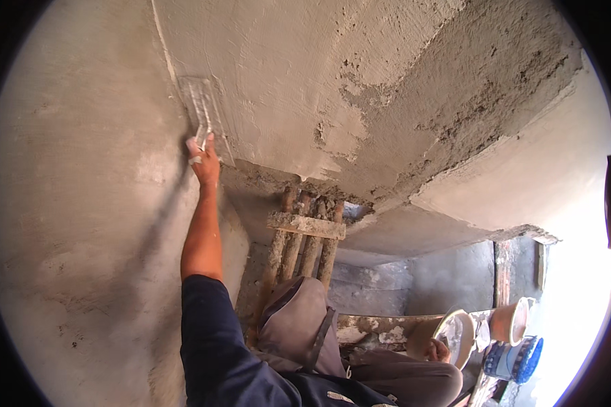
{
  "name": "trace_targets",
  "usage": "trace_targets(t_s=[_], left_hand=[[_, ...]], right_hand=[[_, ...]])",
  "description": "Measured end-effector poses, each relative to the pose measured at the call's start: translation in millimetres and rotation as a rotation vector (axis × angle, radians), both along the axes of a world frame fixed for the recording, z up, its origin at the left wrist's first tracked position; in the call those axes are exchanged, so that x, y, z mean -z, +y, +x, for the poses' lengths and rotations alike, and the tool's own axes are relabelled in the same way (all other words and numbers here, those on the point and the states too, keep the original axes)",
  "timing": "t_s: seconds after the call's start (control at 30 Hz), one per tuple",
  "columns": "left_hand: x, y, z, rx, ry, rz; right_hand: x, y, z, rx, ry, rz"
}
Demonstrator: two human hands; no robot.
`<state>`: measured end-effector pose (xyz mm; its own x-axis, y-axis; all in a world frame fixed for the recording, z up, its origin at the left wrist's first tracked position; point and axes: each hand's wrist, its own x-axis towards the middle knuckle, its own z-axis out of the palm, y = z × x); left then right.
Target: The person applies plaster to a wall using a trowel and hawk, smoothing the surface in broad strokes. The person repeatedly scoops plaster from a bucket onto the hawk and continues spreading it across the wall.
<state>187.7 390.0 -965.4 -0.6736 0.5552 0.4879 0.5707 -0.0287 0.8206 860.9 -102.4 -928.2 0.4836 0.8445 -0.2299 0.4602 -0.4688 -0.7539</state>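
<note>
My left arm, in a dark sleeve, reaches up to the left. My left hand (204, 161) is closed round the handle of a metal plastering trowel (198, 102), with a pale band on one finger. The trowel's long blade lies flat on the grey plastered surface (271, 88), near the corner with the smooth wall (95, 156). Low on the right, my right hand (438, 351) shows only in part beyond my bent knee. Its fingers are curled at the mouth of a pale bucket (463, 339) with greyish stuff inside; what they grip is hidden.
Several mortar-caked wooden poles (309, 237) with a crosspiece stand below the plastered surface. A mortar-spattered plank (387, 327) runs to the right behind my legs. An orange-brown bucket (508, 323) and a blue-and-white bucket (512, 360) stand there. Rough, darker plaster (482, 88) spreads at upper right.
</note>
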Motion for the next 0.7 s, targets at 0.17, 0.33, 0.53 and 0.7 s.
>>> trace_targets(t_s=[0.17,0.33,0.53,0.7], left_hand=[[0,26,-17,-0.026,-0.004,-0.057],[-18,28,-8,0.016,-0.062,-0.086],[-82,32,-8,0.040,0.040,0.013],[-163,37,-28,0.002,0.161,0.077]], right_hand=[[-11,14,-16,-0.009,-0.026,-0.055],[-12,9,-21,0.054,-0.006,-0.018],[6,5,-11,0.055,-0.039,0.010],[-11,19,-20,0.009,-0.061,-0.011]])
